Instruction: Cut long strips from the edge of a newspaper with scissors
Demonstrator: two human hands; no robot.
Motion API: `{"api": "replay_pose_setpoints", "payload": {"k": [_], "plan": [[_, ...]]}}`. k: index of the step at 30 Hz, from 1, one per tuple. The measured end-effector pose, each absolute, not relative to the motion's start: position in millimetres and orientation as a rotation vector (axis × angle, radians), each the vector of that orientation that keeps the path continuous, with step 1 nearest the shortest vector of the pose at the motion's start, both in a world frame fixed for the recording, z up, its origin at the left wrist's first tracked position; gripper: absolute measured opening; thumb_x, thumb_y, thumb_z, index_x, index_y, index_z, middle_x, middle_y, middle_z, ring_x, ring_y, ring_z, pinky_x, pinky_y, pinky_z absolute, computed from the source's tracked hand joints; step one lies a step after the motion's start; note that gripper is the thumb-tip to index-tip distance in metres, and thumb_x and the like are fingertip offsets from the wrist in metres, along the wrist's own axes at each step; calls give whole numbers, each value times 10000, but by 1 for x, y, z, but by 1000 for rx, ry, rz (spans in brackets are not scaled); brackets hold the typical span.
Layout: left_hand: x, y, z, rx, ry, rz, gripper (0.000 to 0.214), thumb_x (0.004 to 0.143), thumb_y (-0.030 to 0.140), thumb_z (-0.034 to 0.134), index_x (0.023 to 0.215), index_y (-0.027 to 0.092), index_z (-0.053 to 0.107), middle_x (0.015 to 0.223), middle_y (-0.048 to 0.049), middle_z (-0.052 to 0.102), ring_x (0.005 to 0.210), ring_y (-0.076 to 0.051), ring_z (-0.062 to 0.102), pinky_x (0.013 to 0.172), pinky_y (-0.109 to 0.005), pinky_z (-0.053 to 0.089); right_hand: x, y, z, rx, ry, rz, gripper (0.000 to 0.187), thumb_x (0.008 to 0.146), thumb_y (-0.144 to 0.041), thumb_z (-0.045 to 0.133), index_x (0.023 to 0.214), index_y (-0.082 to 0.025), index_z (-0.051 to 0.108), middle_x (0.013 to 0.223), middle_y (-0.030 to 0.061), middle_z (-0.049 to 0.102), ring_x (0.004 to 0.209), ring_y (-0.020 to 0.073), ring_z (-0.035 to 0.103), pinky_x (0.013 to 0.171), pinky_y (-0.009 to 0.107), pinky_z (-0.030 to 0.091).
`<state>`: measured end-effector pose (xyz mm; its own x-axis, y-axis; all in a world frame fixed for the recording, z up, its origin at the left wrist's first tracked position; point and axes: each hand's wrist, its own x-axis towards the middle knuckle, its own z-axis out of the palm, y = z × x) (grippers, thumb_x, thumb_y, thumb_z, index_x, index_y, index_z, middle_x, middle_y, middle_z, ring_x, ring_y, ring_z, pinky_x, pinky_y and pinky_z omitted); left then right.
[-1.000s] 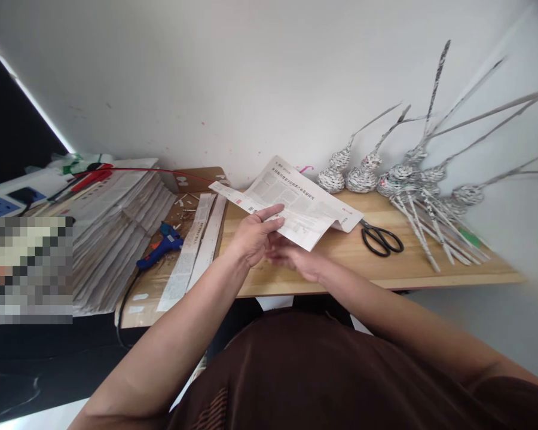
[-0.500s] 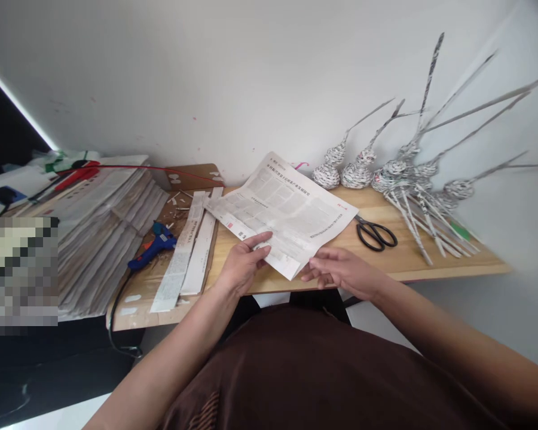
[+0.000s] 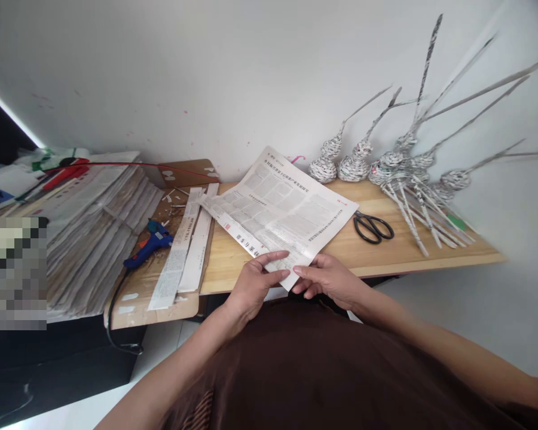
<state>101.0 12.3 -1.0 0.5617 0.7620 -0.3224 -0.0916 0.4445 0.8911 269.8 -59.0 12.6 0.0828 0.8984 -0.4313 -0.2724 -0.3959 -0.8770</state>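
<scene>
A printed newspaper sheet [image 3: 280, 212] lies spread on the wooden table [image 3: 385, 254], its near corner hanging over the front edge. My left hand [image 3: 253, 285] pinches that near corner, with the thumb on top. My right hand [image 3: 327, 279] meets it from the right and grips the same corner with its fingers curled under the paper. Both hands sit at the table's front edge.
Black scissors [image 3: 373, 227] lie right of the sheet. Rolled newspaper figures with long stems [image 3: 403, 164] stand at the back right. Cut paper strips [image 3: 186, 245] and a blue glue gun [image 3: 149, 249] lie to the left, beside a tall newspaper stack [image 3: 89, 221].
The sheet, held up and folded a second ago, now lies opened flat on the table. Both hands have drawn back to its near corner at the table's edge.
</scene>
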Motion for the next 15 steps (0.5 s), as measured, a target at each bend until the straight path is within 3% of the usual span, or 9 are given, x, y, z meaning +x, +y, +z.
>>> {"api": "replay_pose_setpoints", "payload": {"k": [3, 8, 12, 15], "plan": [[102, 10, -3, 1014, 827, 631, 557, 659, 206, 861, 1191, 162, 699, 674, 2, 714, 569, -71, 592, 609, -197, 479, 273, -61, 13, -1437, -673, 1470, 149, 846, -262, 736, 890, -143, 659, 766, 75, 752, 617, 152, 718, 426, 167, 511], [105, 10, -1, 979, 810, 623, 662, 634, 190, 870, 1262, 163, 664, 856, -58, 774, 690, -131, 675, 722, -266, 535, 279, -62, 11, -1468, -628, 1421, 253, 943, -394, 599, 861, -156, 623, 774, 78, 736, 629, 167, 730, 389, 164, 472], [105, 10, 0, 964, 829, 650, 682, 614, 169, 876, 1264, 163, 668, 900, -54, 778, 765, -150, 690, 807, -294, 547, 300, -68, 16, -1555, -750, 1457, 370, 937, -499, 552, 859, -156, 666, 791, 84, 720, 585, 158, 699, 386, 194, 455], [103, 10, -2, 944, 830, 652, 681, 607, 154, 877, 1257, 167, 673, 1038, -73, 770, 896, -173, 696, 912, -316, 537, 342, -74, 26, -1786, -1097, 1145, 359, 899, -514, 578, 858, -178, 698, 846, 93, 736, 649, 186, 692, 482, 253, 498]]}}
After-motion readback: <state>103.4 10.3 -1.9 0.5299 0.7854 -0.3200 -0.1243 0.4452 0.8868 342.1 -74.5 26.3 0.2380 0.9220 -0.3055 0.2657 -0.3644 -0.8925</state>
